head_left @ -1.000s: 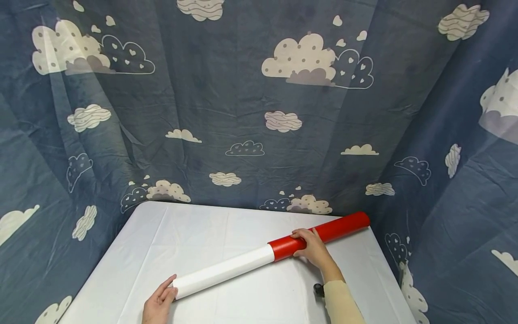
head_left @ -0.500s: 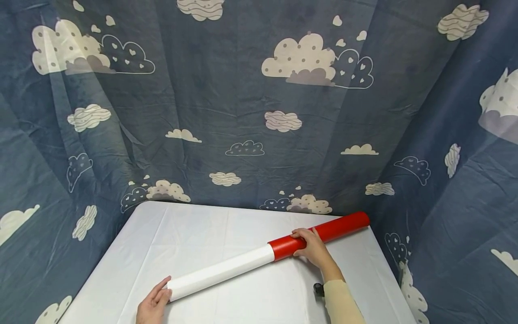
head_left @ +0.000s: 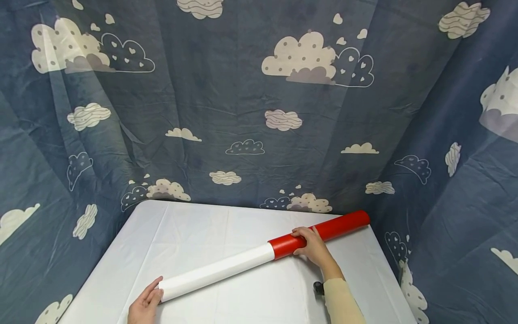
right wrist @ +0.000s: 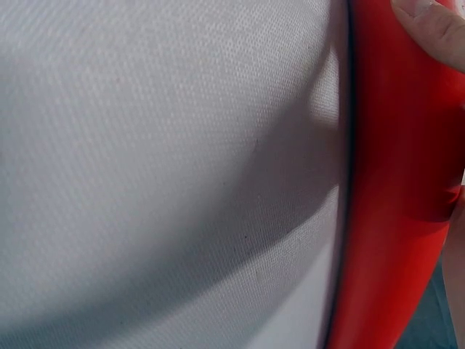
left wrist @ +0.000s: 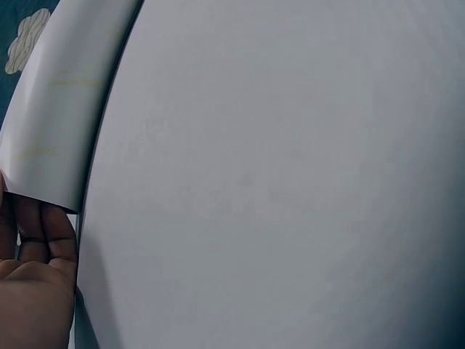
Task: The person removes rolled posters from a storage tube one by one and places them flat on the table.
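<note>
The left hand [head_left: 142, 306] holds the end of a white tube [head_left: 218, 268], which slants over the table [head_left: 194, 234] toward its far right corner. The right hand [head_left: 314, 248] grips a red tube [head_left: 344, 226], thumb and fingers astride it; that tube's outer end reaches the corner. The 2 tubes lie in line, touching. Behind the far edge hangs a cloud-print curtain [head_left: 210, 85].

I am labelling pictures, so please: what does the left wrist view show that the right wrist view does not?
Only the left wrist: the left hand at the white tube end, and a printed cloud.
Only the right wrist: the red tube with the right hand on it.
Both: parts of the white tabletop and blue curtain.
</note>
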`<state>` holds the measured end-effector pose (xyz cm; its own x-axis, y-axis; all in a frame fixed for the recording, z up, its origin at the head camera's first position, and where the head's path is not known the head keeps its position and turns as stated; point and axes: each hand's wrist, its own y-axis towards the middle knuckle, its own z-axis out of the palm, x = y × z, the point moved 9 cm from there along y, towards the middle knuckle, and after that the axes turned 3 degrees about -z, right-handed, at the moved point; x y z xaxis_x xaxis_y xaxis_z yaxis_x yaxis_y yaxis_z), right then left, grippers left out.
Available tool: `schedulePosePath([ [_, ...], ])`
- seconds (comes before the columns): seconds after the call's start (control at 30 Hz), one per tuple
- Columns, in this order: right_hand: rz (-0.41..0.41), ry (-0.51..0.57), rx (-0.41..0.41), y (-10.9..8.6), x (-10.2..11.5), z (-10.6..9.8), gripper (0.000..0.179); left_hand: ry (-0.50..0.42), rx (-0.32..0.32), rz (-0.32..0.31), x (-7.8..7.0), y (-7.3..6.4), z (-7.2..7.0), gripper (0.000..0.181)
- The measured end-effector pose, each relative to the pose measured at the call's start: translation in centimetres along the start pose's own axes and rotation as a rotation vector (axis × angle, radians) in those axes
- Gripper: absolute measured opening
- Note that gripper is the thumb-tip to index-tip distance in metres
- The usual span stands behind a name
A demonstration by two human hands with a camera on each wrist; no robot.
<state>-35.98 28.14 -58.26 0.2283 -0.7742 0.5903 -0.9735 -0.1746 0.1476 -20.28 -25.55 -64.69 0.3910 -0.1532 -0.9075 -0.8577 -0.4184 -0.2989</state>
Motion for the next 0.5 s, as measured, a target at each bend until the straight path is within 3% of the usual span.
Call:
schedulePosePath([
  [0.17,0.010,0.007,0.001,0.0,-0.1,0.0,0.056,-0.018,-0.019,0.013,-0.1,0.3,-0.8,0.047],
  [0.5,0.022,0.004,-0.004,0.0,-0.1,0.1,0.057,0.082,-0.070,0.019,-0.4,1.5,-2.6,0.045],
])
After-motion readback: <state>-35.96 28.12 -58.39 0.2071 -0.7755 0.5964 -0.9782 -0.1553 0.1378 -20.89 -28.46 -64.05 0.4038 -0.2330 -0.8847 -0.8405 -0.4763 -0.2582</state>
